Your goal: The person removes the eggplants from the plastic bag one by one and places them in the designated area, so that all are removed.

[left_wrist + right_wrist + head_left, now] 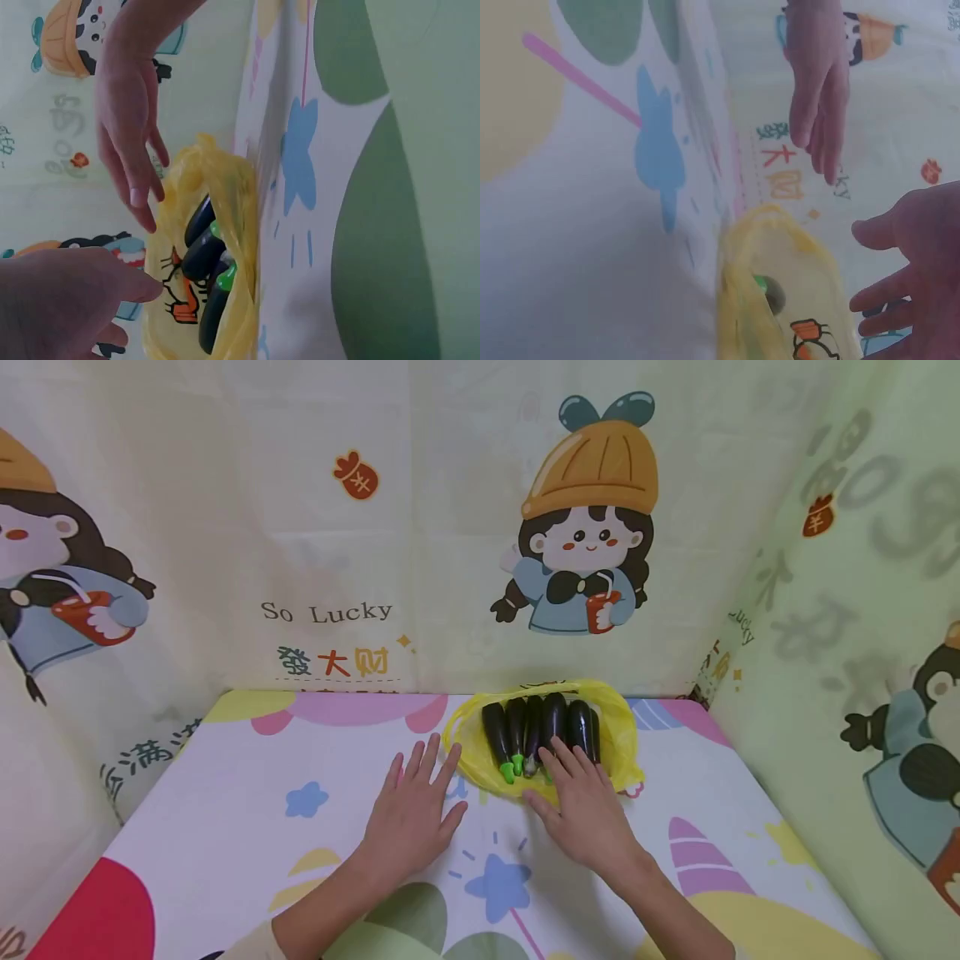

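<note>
Several dark purple eggplants with green stem ends lie side by side in an open yellow plastic bag near the back of the table. My left hand hovers left of the bag and nearer to me, fingers straight and spread. Straight fingers also show on my right hand, which is in front of the bag and hides the lower ends of some eggplants. In the left wrist view the bag stands with its rim raised around the eggplants, both hands apart from it. Neither hand holds anything.
A white tablecloth with printed stars and coloured shapes covers the table. Behind it hangs a cartoon-printed curtain, and another printed sheet closes off the right side.
</note>
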Motion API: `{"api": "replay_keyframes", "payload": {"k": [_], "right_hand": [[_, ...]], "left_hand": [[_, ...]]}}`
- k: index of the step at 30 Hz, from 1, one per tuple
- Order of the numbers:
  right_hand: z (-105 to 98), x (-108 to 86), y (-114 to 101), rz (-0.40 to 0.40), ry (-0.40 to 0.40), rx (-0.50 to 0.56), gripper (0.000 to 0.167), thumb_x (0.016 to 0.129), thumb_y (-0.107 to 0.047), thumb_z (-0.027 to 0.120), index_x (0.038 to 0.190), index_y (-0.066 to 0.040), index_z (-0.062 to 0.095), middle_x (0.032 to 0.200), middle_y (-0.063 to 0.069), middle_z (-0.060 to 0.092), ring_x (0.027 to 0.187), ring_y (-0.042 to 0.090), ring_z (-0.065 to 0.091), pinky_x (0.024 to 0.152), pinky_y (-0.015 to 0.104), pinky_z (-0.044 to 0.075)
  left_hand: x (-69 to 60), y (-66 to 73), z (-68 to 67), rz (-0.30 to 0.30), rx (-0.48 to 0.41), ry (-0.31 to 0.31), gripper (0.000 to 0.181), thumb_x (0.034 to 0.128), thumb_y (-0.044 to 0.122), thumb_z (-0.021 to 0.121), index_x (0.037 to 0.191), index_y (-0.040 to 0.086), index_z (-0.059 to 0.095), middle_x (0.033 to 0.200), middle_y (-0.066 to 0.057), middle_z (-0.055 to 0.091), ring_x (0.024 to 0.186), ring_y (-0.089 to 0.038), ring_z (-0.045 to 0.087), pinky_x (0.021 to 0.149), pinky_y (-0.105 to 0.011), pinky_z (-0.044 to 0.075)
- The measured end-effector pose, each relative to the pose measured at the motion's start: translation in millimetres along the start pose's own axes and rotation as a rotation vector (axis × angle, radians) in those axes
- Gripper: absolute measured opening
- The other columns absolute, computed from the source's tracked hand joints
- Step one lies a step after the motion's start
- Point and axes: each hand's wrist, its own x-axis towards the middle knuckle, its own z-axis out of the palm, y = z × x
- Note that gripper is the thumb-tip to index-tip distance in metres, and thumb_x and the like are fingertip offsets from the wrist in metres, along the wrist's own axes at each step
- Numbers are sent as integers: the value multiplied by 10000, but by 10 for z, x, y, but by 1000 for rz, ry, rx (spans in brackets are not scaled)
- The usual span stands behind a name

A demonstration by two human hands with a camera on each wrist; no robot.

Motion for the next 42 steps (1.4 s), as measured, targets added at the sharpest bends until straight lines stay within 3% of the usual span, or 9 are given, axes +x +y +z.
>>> {"api": "replay_keyframes", "payload": {"k": [7,11,18,23,33,42], "right_hand": [[-156,107,168,-7,7,70,524,1012,-219,671,1480,-16,555,1613,232,425,1470,505,401,1185,644,344],[-251,186,277,-3,3,107,494,1022,-168,647,1483,-17,551,1631,231,396,1475,514,383,1164,667,355],[-352,279,502,5,7,134,495,1017,-158,653,1475,0,550,1625,259,384,1473,525,367,1146,700,350],[-405,306,646,30,1,131,512,1014,-163,654,1487,-7,537,1630,268,365,1477,554,325,1152,734,300],[-468,339,889,149,-6,127,563,996,-163,661,1517,-26,495,1686,245,257,1486,650,182,1129,827,175],[-448,299,1073,191,-14,160,605,999,-183,669,1533,-1,452,1663,353,174,1448,628,301,1114,768,317]], "left_hand": [[147,-19,26,46,-37,-55,668,990,375,656,1585,150,453,1630,-160,433,1491,-370,442,1235,-570,316],[208,-16,58,63,-52,-42,645,983,346,664,1569,151,477,1586,-155,495,1452,-349,492,1213,-534,366],[335,-4,127,111,-98,13,588,972,298,685,1515,120,543,1482,-158,594,1383,-331,554,1151,-516,446],[414,-5,174,116,-176,5,573,964,279,692,1497,112,564,1435,-157,632,1309,-348,614,1079,-524,509],[525,37,194,132,-199,2,575,959,279,704,1491,109,569,1369,-141,675,1213,-339,672,1015,-497,556],[577,47,206,133,-195,-16,579,956,268,711,1492,103,567,1356,-138,681,1201,-338,676,992,-486,568]]}}
